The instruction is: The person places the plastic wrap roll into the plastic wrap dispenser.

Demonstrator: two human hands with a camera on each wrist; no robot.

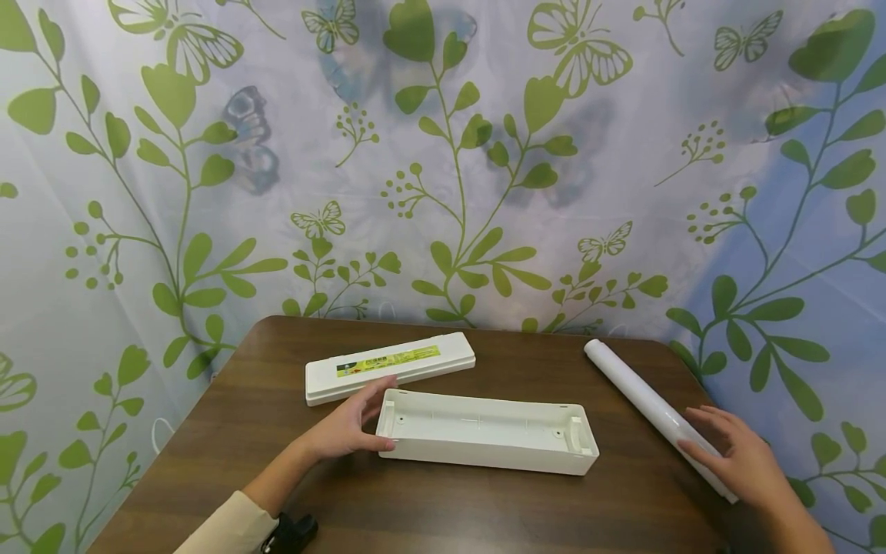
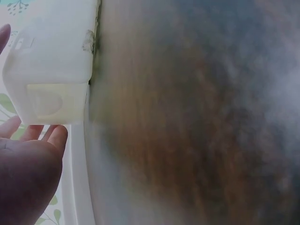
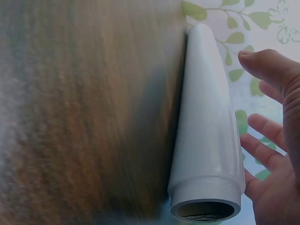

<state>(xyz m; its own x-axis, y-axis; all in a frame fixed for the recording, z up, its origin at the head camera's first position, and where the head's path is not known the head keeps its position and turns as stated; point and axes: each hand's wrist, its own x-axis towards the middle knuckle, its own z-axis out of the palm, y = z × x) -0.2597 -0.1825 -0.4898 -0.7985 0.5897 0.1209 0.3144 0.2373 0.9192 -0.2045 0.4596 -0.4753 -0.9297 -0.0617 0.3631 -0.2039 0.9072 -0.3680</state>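
My left hand (image 1: 353, 423) is at the left end of an open white box (image 1: 484, 454), its thumb overlapping the front left corner. The left wrist view shows fingertips (image 2: 58, 136) right at the box's end wall (image 2: 56, 101); another fingertip at the upper left stands apart from it. In the head view some fingers are partly hidden behind the box. My right hand (image 1: 741, 458) is spread at the near part of a white roll (image 1: 644, 400). From the right wrist, the roll's hollow tube end (image 3: 206, 208) shows, with relaxed fingers (image 3: 262, 150) beside the roll.
Behind the box lies a long white lid (image 1: 443, 350) with a yellow-green label. A black object (image 1: 298, 532) is near my left sleeve (image 1: 231, 527). Under everything is a brown wooden table (image 1: 526, 515), and a leaf-patterned curtain (image 1: 623, 192) hangs behind it.
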